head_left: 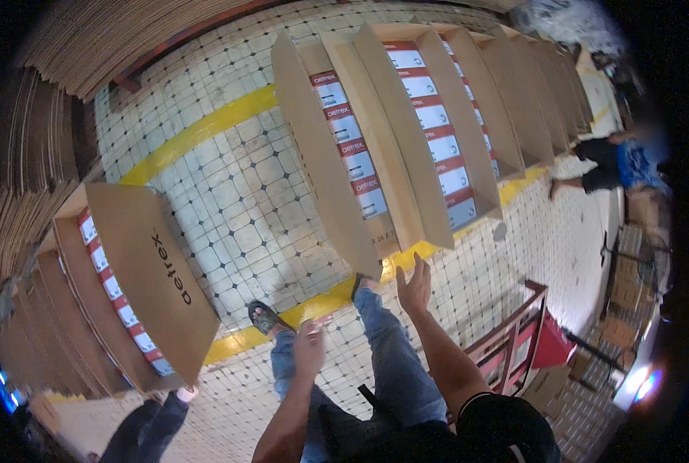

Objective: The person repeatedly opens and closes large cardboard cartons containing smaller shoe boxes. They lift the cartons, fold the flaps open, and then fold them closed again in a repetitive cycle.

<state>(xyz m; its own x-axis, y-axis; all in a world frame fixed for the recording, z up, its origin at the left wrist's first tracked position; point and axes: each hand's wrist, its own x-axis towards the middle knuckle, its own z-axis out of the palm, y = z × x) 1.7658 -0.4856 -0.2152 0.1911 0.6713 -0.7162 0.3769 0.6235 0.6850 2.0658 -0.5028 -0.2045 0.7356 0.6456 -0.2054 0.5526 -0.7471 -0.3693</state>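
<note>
My right hand [415, 286] is held out with its fingers apart and nothing in it, just in front of the near end of an open cardboard carton [336, 185]. That carton holds a row of red-and-white boxes [347, 139] with labels on their ends. My left hand [309, 351] hangs lower, over the floor near my sandalled foot, with its fingers curled. A small pale spot shows at those fingers, too small to name. Neither hand touches a carton.
More open cartons [406, 116] filled with boxes run off to the right, and another row of cartons [148, 270] stands at the left. Flattened cardboard [128, 38] is stacked behind. A red-framed cart [514, 332] stands at the right. Two other people are nearby. Yellow lines [205, 131] mark the tiled floor.
</note>
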